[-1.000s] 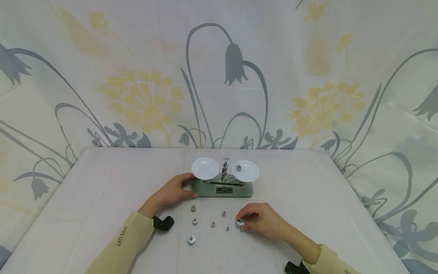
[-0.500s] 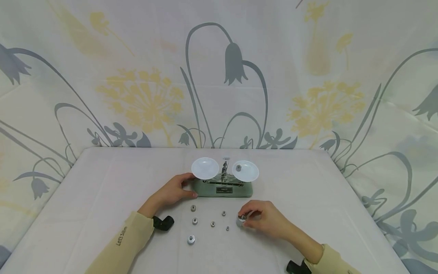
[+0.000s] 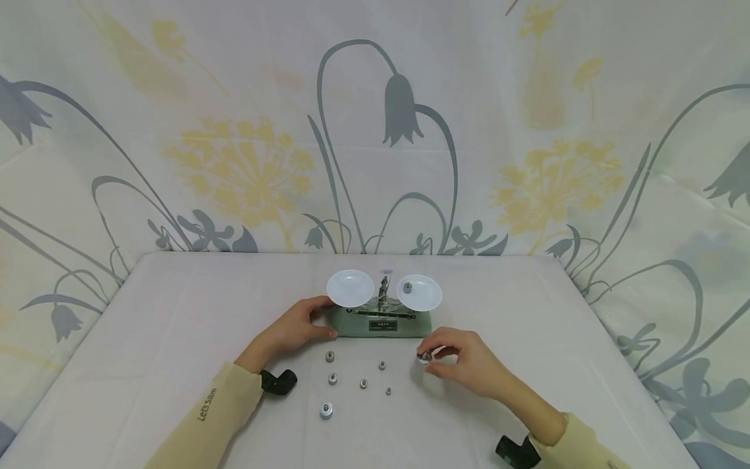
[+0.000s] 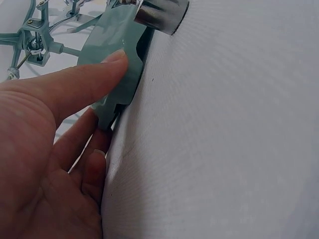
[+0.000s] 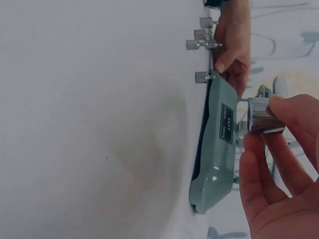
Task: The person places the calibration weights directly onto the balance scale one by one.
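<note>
A green balance scale (image 3: 404, 327) with two white pans stands toward the back of the table. My left hand (image 3: 295, 324) grips the left end of its base, thumb on the front and fingers behind, as the left wrist view shows. Between thumb and fingertips my right hand (image 3: 469, 363) pinches a shiny metal weight (image 5: 263, 118), raised above the cloth just in front of the scale's right end. One smaller weight (image 3: 407, 287) sits in the right pan (image 3: 429, 297). Nothing lies in the left pan (image 3: 350, 288).
Several knobbed metal weights stand on the white cloth in front of the scale, among them a larger weight (image 3: 326, 410) nearest me and a tiny weight (image 3: 388, 391) to the right. A flower-patterned curtain (image 3: 234, 163) hangs behind the table.
My right hand has lifted the weight off the cloth and carried it up, away from me and slightly right, toward the scale. The left hand has stayed at the base.
</note>
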Tool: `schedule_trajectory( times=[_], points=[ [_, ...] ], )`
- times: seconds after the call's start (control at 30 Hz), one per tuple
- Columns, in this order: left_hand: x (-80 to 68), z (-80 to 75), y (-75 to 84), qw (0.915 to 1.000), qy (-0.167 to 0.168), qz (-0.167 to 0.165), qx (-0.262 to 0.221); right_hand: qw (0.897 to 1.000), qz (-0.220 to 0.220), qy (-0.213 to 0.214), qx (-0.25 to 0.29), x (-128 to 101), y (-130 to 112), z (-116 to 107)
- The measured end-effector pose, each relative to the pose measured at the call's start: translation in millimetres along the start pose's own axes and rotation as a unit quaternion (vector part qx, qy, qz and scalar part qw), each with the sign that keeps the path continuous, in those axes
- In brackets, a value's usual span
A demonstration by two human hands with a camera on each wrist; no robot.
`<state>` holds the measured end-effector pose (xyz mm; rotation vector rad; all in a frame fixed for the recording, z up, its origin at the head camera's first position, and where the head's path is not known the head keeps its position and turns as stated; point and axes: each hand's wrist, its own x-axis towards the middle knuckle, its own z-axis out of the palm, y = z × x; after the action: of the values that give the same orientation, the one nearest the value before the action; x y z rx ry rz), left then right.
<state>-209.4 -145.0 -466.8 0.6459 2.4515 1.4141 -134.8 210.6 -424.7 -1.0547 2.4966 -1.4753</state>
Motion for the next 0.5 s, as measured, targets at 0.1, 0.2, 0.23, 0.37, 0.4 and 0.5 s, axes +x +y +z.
schedule_trajectory(
  times=[0.1, 0.2, 0.23, 0.37, 0.4, 0.5],
  points=[
    [0.4, 0.4, -0.3, 1.0, 0.0, 0.0, -0.001, 1.0, -0.004, 0.009, -0.009, 1.5, -5.0, -5.5],
    [0.6, 0.8, -0.7, 1.0, 0.0, 0.0, -0.001, 1.0, -0.004, 0.019, -0.016, 3.2, -9.3, -11.0],
    [0.5, 0.8, -0.9, 1.0, 0.0, 0.0, 0.0, 1.0, -0.004, 0.022, -0.018, 4.0, -10.5, -12.7],
    [-0.2, 0.6, -1.1, 1.0, 0.0, 0.0, -0.001, 0.999, -0.002, 0.032, -0.027, 6.8, -14.1, -19.9],
    [-0.4, 0.6, -1.2, 1.0, 0.0, 0.0, 0.0, 0.999, -0.003, 0.034, -0.031, 7.5, -15.0, -21.7],
    [-0.4, 0.5, -1.1, 1.0, 0.001, -0.002, -0.002, 0.998, -0.007, 0.04, -0.045, 10.7, -17.5, -27.6]
  ],
)
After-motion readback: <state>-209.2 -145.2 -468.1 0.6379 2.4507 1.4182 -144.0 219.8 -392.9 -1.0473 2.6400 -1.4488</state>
